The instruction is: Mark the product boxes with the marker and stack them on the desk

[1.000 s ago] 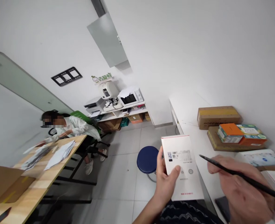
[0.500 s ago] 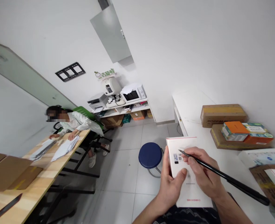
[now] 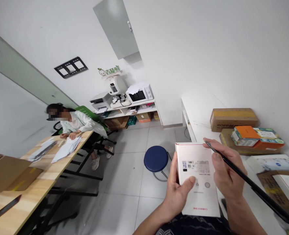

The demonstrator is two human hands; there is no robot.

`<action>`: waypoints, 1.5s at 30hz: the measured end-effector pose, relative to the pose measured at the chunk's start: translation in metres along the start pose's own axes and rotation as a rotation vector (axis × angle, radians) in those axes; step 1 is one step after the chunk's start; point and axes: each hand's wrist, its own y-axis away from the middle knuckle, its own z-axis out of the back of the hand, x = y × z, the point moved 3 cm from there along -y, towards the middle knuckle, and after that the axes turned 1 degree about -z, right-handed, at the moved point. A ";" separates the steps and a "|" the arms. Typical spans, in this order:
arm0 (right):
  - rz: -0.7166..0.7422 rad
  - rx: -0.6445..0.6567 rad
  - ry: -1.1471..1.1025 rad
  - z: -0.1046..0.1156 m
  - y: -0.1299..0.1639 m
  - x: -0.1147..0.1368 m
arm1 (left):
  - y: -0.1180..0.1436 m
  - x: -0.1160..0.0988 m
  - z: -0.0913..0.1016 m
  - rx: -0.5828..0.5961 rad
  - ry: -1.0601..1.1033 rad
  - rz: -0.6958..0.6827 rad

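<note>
My left hand grips a flat white box by its left side, thumb pressed on the printed face. The box carries small labels, codes, a red line along its top edge and red lettering near the bottom. My right hand is closed round a long black pen at the box's upper right edge. The pen's tip points up and left, near the top edge of the box; whether it touches I cannot tell. The box is held in front of my lap.
A white table on the right bears cardboard boxes and an orange carton. A blue stool stands on the tiled floor. To the left, another person sits at a wooden table with papers.
My right hand with the pen has moved right and up, off the labels to the box's upper right edge, uncovering more print. The left hand still holds the box.
</note>
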 end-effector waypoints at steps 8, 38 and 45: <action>-0.063 0.165 0.120 -0.007 -0.003 0.000 | 0.002 0.002 -0.002 0.017 0.036 0.044; -0.080 0.265 0.159 -0.019 0.008 0.014 | -0.005 0.003 -0.006 -0.051 -0.160 -0.021; -0.103 0.281 0.145 -0.022 0.005 0.010 | -0.008 0.005 -0.003 -0.036 -0.168 -0.027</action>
